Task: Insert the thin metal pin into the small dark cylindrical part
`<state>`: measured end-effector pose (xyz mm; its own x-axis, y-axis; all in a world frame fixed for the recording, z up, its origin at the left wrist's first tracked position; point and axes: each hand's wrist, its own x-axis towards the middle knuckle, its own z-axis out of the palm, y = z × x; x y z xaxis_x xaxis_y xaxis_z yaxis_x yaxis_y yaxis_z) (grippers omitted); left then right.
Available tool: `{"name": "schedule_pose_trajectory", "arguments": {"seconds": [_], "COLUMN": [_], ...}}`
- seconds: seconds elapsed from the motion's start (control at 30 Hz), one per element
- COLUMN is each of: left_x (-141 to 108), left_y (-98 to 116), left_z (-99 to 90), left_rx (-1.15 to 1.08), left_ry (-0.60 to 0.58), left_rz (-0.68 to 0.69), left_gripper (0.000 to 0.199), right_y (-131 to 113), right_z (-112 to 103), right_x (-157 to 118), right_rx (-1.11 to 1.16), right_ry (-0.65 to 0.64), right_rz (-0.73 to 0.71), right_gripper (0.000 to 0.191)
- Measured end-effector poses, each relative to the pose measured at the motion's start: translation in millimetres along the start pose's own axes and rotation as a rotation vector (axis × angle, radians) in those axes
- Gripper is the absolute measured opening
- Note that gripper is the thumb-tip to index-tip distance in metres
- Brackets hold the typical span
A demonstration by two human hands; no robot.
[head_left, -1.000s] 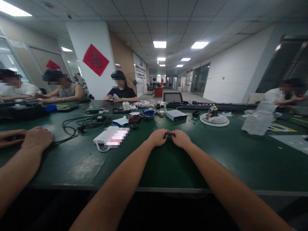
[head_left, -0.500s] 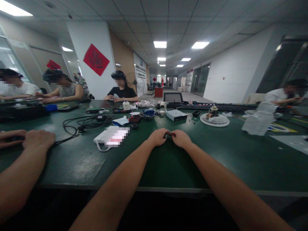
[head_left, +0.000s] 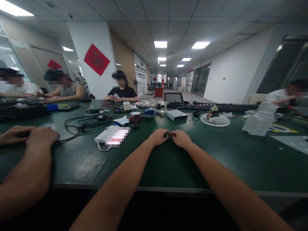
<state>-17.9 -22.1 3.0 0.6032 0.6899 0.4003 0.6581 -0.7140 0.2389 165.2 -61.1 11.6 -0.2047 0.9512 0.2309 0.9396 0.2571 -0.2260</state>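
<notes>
My left hand (head_left: 158, 137) and my right hand (head_left: 181, 138) meet above the green table, fingers curled and closed. Between the fingertips shows a thin silvery strip-like piece (head_left: 169, 131), with something small and dark just under it. The fingers hide most of both, so their kind cannot be made out. Just beyond my hands is a white box-shaped device (head_left: 176, 115) with a black front edge. A white fan grille with a motor (head_left: 215, 119) rests to the right of that device. On the left lies a white pouch with a strap (head_left: 107, 137).
Black cables (head_left: 81, 126) coil on the left, near a co-worker's hands (head_left: 39, 136). A crumpled clear plastic piece (head_left: 260, 120) stands at right. A blue-filled bowl (head_left: 148, 114) and a small black tray (head_left: 196, 113) are further back. Other people sit around the table (head_left: 183, 173).
My hands stay almost in place, with only a slight shift of the fingers. The co-worker's hands and forearm at the left have moved a little to the right.
</notes>
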Motion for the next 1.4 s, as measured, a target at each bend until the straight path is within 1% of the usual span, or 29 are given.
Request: {"name": "schedule_pose_trajectory", "arguments": {"seconds": [0.27,0.63,0.8,0.97,1.13,1.3,1.4], "left_x": [2.9,0.9,1.5,2.9,4.6,6.8,6.9], "left_y": [-3.2,-0.4,1.5,3.7,5.7,9.1,10.8], "left_z": [-4.0,-5.0,-4.8,-4.6,-4.6,-4.0,-3.6], "left_rx": [-0.024,-0.030,-0.062,-0.102,-0.167,-0.237,-0.272], "left_ry": [0.057,0.081,0.103,0.130,0.176,0.237,0.265], "left_rz": [-0.045,0.018,0.045,0.050,0.036,0.008,-0.017], "left_gripper": [0.028,0.028,0.031,0.028,0.025,0.022,0.024], "right_y": [1.1,3.9,6.1,8.9,12.7,14.1,13.3], "right_z": [0.2,3.7,6.8,11.2,17.6,20.0,18.9], "right_x": [0.3,1.8,3.2,8.0,11.9,12.7,12.3], "right_rx": [0.029,0.062,0.105,0.169,0.261,0.350,0.377], "right_ry": [-0.008,0.010,0.039,0.072,0.115,0.159,0.180], "right_rz": [-0.002,-0.007,-0.029,-0.065,-0.107,-0.155,-0.170], "right_gripper": [0.033,0.034,0.037,0.030,0.025,0.031,0.030]}}
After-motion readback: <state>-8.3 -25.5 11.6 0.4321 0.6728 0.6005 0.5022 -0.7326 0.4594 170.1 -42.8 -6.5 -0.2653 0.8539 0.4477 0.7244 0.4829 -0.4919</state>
